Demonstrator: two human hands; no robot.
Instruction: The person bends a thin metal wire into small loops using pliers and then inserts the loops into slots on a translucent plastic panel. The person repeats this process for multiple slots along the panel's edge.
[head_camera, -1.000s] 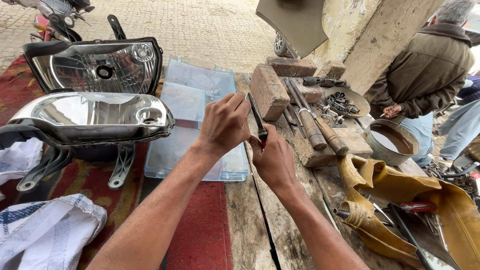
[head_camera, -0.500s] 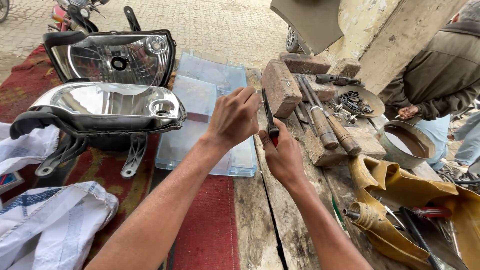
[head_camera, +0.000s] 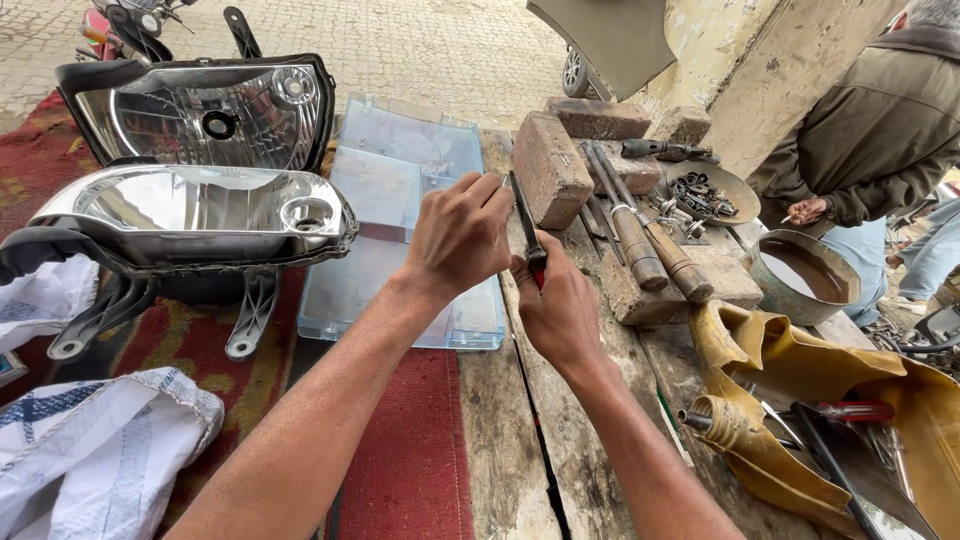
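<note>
A slim dark-bladed tool with a red grip (head_camera: 530, 240) stands near upright in my hands above the wooden bench's (head_camera: 520, 440) middle planks, blade tip up.

Single head view, steeply down, close over workbench (head_camera: 520, 470)

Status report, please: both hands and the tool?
Right hand grips thin dark red-handled tool, upright. Left hand touches its tip. Clear blue plastic trays lie just behind.
</note>
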